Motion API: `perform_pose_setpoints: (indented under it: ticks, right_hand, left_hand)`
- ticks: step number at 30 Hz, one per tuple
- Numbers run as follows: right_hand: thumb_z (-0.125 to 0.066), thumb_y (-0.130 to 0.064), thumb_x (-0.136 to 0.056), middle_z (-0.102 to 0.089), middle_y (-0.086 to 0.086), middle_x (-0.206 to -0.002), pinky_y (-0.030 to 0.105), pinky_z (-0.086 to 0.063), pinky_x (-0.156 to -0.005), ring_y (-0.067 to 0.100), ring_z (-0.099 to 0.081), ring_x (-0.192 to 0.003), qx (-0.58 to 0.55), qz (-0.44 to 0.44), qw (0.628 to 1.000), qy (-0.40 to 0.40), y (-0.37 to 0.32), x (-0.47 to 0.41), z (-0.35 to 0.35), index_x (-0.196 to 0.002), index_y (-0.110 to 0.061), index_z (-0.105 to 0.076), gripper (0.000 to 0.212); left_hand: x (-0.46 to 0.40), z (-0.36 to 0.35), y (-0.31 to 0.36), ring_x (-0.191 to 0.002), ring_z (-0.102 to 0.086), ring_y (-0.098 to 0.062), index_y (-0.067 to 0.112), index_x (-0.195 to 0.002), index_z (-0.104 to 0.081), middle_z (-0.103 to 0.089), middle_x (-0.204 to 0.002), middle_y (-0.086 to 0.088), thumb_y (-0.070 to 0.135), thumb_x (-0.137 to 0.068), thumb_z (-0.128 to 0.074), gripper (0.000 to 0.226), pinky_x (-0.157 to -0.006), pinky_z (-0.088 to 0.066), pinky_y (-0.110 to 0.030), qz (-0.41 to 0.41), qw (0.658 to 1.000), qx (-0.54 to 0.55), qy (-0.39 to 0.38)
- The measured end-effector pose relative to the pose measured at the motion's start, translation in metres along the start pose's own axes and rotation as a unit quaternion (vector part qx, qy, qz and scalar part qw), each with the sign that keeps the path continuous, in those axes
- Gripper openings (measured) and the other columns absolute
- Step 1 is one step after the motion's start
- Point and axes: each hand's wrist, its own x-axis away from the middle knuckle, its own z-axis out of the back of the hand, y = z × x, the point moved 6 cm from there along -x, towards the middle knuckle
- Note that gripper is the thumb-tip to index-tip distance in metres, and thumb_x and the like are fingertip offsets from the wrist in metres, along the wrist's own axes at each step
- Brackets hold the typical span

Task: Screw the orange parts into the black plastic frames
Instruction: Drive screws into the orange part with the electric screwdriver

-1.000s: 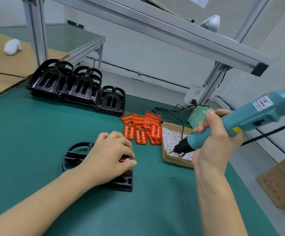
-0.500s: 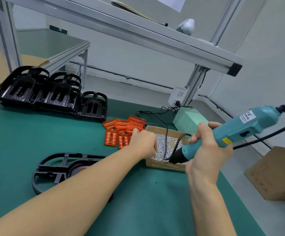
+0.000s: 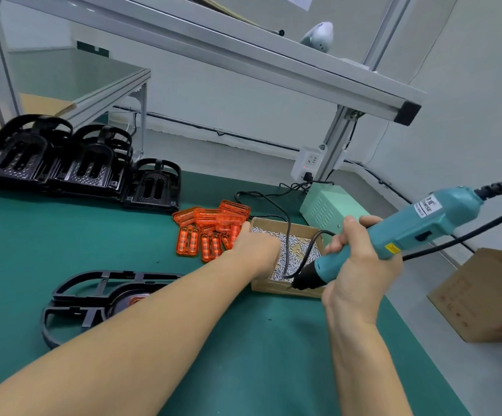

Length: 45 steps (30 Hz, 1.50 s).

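Black frame [image 3: 99, 298] lies near table's [image 3: 33, 235] front edge.

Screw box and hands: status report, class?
Left hand reaching into screw box. Right hand grips screwdriver. Black frame waiting, orange part seated. Nothing blocking.

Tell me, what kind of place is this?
Probably a small factory workbench where parts get put together. A green table holds stacks of black frames, a pile of orange parts and a box of screws, and the right hand holds an electric screwdriver.
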Motion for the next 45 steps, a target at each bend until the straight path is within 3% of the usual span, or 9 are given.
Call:
perform_pose_setpoints:
  ticks: [11, 22, 25, 28, 31, 34, 37, 41, 45]
  right_hand:
    - [-0.065, -0.008, -0.076, -0.046, -0.003, -0.051, 0.028, -0.039, -0.052, 0.017, -0.044, -0.045, 0.006, 0.0, 1.0, -0.015, 0.001, 0.002, -0.001, -0.077, -0.013, -0.051, 0.014]
    - [-0.064, -0.007, -0.075, -0.046, -0.003, -0.05, 0.027, -0.039, -0.051, 0.015, -0.044, -0.043, 0.001, -0.001, 1.0, -0.015, -0.003, 0.002, 0.002, -0.073, -0.016, -0.053, 0.015]
    - [-0.064, -0.003, -0.079, -0.047, -0.003, -0.051, 0.027, -0.04, -0.051, 0.015, -0.045, -0.043, -0.001, -0.001, 1.0, -0.011, -0.003, 0.002, 0.004, -0.073, -0.017, -0.053, 0.019]
    - [-0.065, -0.003, -0.079, -0.048, -0.003, -0.053, 0.025, -0.039, -0.05, 0.014, -0.045, -0.043, -0.006, -0.006, 1.0, -0.009, -0.004, 0.003, 0.004, -0.073, -0.018, -0.053, 0.019]
    - [-0.065, -0.007, -0.075, -0.045, 0.0, -0.053, 0.025, -0.039, -0.049, 0.015, -0.044, -0.042, -0.024, -0.017, 1.0, -0.011, -0.003, 0.006, 0.0, -0.072, -0.016, -0.052, 0.016]
    - [-0.064, -0.004, -0.077, -0.044, -0.002, -0.051, 0.023, -0.039, -0.048, 0.014, -0.043, -0.041, -0.047, -0.025, 0.998, -0.019, -0.004, 0.01, -0.006, -0.072, -0.016, -0.051, 0.018]
    - [-0.061, 0.0, -0.082, -0.043, -0.003, -0.05, 0.022, -0.039, -0.048, 0.013, -0.043, -0.04, -0.074, -0.039, 0.996, -0.023, -0.005, 0.014, -0.011, -0.074, -0.016, -0.05, 0.021]
    - [-0.054, 0.002, -0.088, -0.04, -0.004, -0.052, 0.023, -0.038, -0.05, 0.011, -0.04, -0.043, -0.152, -0.066, 0.985, -0.043, -0.007, 0.019, -0.021, -0.075, -0.018, -0.049, 0.024]
    - [-0.05, -0.001, -0.091, -0.04, -0.007, -0.054, 0.021, -0.04, -0.049, 0.008, -0.04, -0.044, -0.226, -0.11, 0.966, -0.056, -0.006, 0.029, -0.036, -0.073, -0.021, -0.05, 0.027]
  left_hand:
    - [-0.001, 0.0, 0.008, -0.076, -0.045, -0.023, 0.014, -0.063, -0.039, -0.046, -0.065, 0.0, 0.0, -0.083, -0.05, 0.027, -0.104, -0.018, -0.048, -0.014, 0.995, -0.07, -0.063]
    - [0.003, 0.004, 0.015, -0.08, -0.046, -0.023, 0.013, -0.071, -0.046, -0.053, -0.073, -0.002, -0.002, -0.084, -0.048, 0.021, -0.109, -0.015, -0.05, -0.053, 0.988, -0.104, -0.097]
    - [0.006, 0.008, 0.009, -0.091, -0.049, -0.024, 0.013, -0.067, -0.046, -0.05, -0.073, 0.001, 0.003, -0.086, -0.049, 0.022, -0.105, -0.02, -0.047, -0.049, 0.997, -0.046, -0.028]
    - [0.013, 0.018, 0.001, -0.089, -0.049, -0.017, 0.018, -0.08, -0.059, -0.058, -0.082, 0.005, 0.012, -0.09, -0.054, 0.012, -0.1, -0.027, -0.04, -0.043, 0.989, 0.132, 0.041]
    - [0.026, 0.026, -0.013, -0.082, -0.055, -0.013, 0.017, -0.081, -0.065, -0.057, -0.076, 0.011, 0.012, -0.087, -0.062, 0.008, -0.079, -0.044, -0.024, -0.026, 0.95, 0.302, 0.081]
    - [0.045, 0.027, -0.033, -0.076, -0.058, -0.003, 0.019, -0.091, -0.072, -0.062, -0.078, 0.014, 0.012, -0.086, -0.066, 0.011, -0.067, -0.042, -0.011, 0.014, 0.888, 0.446, 0.109]
    - [0.069, 0.021, -0.053, -0.075, -0.058, 0.005, 0.024, -0.087, -0.075, -0.07, -0.08, 0.012, 0.009, -0.084, -0.068, 0.016, -0.065, -0.042, -0.007, 0.07, 0.785, 0.604, 0.123]
    - [0.109, 0.014, -0.074, -0.065, -0.06, -0.01, 0.011, -0.081, -0.071, -0.073, -0.077, -0.006, 0.0, -0.084, -0.065, 0.013, -0.059, -0.049, -0.018, 0.121, 0.641, 0.749, 0.119]
    - [0.146, 0.004, -0.082, -0.061, -0.061, -0.008, 0.01, -0.078, -0.074, -0.071, -0.079, -0.007, 0.007, -0.071, -0.069, 0.009, -0.054, -0.05, -0.018, 0.145, 0.545, 0.821, 0.086]
